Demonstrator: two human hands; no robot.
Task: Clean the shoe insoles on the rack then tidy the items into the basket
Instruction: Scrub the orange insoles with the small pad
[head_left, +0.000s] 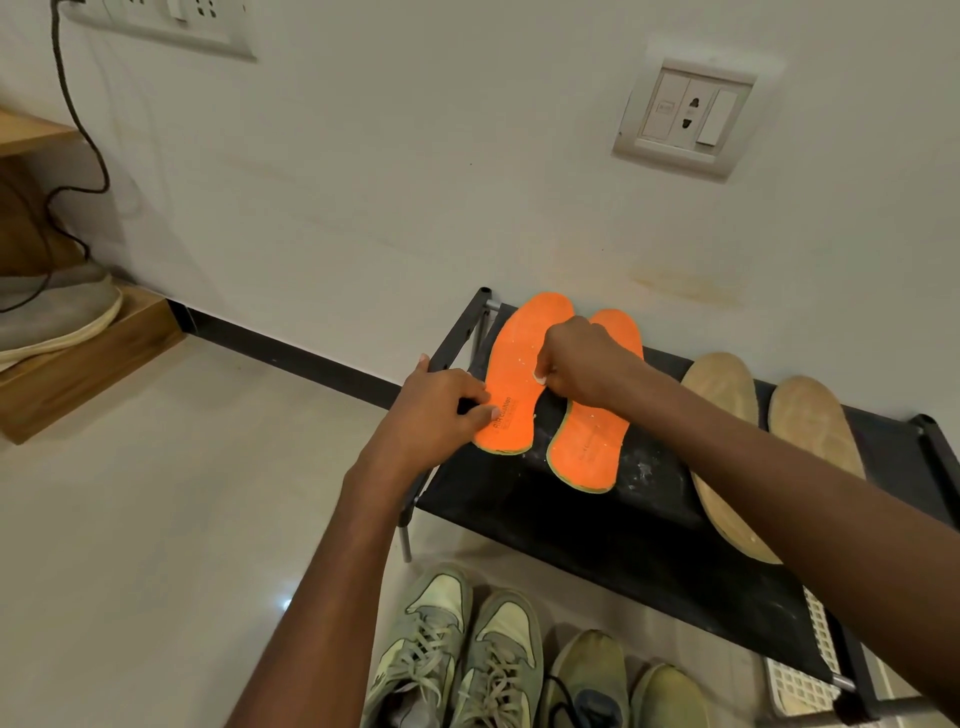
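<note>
At frame centre, on the rack: two orange insoles lie side by side on the black shelf, both hands working at the left one.
Rack: the rack (613, 525), a black fabric shelf on a dark frame, runs from mid-frame down to the lower right, against the wall.
Left orange insole: the left orange insole (519, 364) lies flat, its long axis running from toe at upper right near the wall to heel at lower left toward the person; pale specks dot it.
Right orange insole: the right orange insole (589, 441) lies just beside it, parallel, partly hidden under the right wrist.
Tan insoles: two tan insoles (727, 431) lie further right on the same shelf, well apart from the hands.
Left hand: the left hand (439, 405) rests on the rack's left edge, fingers laid over the heel of the left orange insole, seemingly steadying it; fingers bent, thumb not visible.
Right hand: the right hand (584, 364) is curled in a fist over the gap between the orange insoles, pinching something small and pale at the left insole's inner edge; I cannot tell what it is.
Key relation: the insole's length runs away from the person, so strokes should likely follow that line, heel pinned by the left hand.
Basket: a white lattice basket (800, 686) shows at lower right, beneath the shelf.
Stage, as judged: cleaning is at the first insole; the tidying is not begun.
</note>
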